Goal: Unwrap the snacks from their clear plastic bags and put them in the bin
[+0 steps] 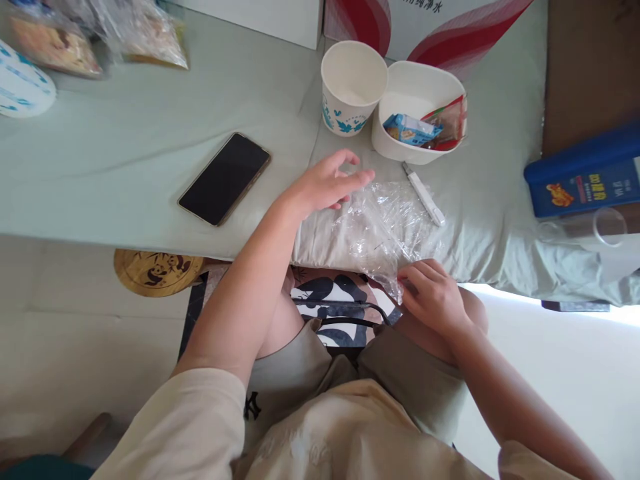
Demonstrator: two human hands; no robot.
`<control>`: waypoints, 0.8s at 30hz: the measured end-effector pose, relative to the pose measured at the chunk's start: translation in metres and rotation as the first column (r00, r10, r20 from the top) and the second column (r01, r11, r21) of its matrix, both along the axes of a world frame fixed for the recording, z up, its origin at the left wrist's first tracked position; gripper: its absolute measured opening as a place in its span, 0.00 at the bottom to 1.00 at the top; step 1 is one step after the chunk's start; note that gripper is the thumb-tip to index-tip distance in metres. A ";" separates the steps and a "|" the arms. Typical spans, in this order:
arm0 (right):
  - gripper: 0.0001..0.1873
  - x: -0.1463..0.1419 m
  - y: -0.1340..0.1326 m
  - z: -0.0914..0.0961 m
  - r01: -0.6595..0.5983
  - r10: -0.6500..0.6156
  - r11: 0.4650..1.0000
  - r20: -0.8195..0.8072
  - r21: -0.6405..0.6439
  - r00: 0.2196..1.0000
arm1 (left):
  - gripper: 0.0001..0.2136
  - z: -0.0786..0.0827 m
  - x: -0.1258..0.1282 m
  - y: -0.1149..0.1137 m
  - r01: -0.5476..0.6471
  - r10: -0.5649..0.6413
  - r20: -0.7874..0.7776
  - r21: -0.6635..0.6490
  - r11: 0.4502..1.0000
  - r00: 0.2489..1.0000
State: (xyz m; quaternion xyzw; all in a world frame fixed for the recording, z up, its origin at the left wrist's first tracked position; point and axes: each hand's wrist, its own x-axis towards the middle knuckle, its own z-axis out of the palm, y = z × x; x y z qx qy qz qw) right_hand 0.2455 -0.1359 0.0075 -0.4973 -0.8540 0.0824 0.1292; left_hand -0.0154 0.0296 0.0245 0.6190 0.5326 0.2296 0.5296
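A crumpled sheet of clear plastic film (pixel 380 217) lies on the cloth-covered table, its near corner hanging over the front edge. My right hand (pixel 430 293) is closed at that corner, fingers curled on the film. Above the film's left side is my left hand (pixel 333 181), fingers apart and holding nothing; whether it touches the film I cannot tell. On the film's right side rests a slim white utility knife (pixel 424 195). Behind my hands stand a white paper cup (pixel 350 87) with blue leaves and a white tub (pixel 400 143) containing snack packets (pixel 413 129).
A black phone (pixel 224 179) lies to the left. Bagged food (pixel 145 33) and another paper cup (pixel 23 83) sit at the far left. A red and white carton (pixel 400 33) stands behind the tub. To the right are a blue box (pixel 585 180) and a clear cup (pixel 585 227).
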 end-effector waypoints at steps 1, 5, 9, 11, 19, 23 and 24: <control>0.08 -0.001 0.000 -0.001 -0.005 0.005 1.000 0.017 -0.003 1.000 | 0.21 0.000 0.001 -0.002 0.054 -0.054 -0.001 0.010 0.999 0.999; 0.09 -0.004 0.000 -0.003 -0.008 0.008 1.000 0.075 -0.004 0.997 | 0.27 -0.007 0.005 -0.004 0.146 -0.146 -0.015 0.086 0.985 0.989; 0.09 -0.005 -0.001 -0.003 0.000 0.003 1.000 0.086 -0.027 0.996 | 0.16 -0.014 0.002 0.003 0.015 -0.010 -0.046 0.098 0.995 0.999; 0.09 -0.005 -0.001 -0.002 -0.006 0.009 0.999 0.090 -0.039 0.996 | 0.14 -0.016 -0.002 0.008 -0.072 0.079 -0.051 0.122 0.990 0.996; 0.09 -0.013 -0.001 0.003 0.081 -0.078 0.995 0.064 -0.059 0.995 | 0.11 0.018 -0.009 -0.026 -0.164 0.249 -0.119 0.480 0.862 0.961; 0.07 -0.019 0.003 0.002 0.090 -0.089 0.995 0.037 -0.030 0.995 | 0.13 0.029 0.005 -0.082 0.403 -0.369 -0.175 0.536 0.742 0.913; 0.07 -0.021 0.004 0.002 0.084 -0.083 0.996 0.028 -0.022 0.996 | 0.16 0.027 0.008 -0.092 0.482 -0.437 -0.221 0.546 0.686 0.872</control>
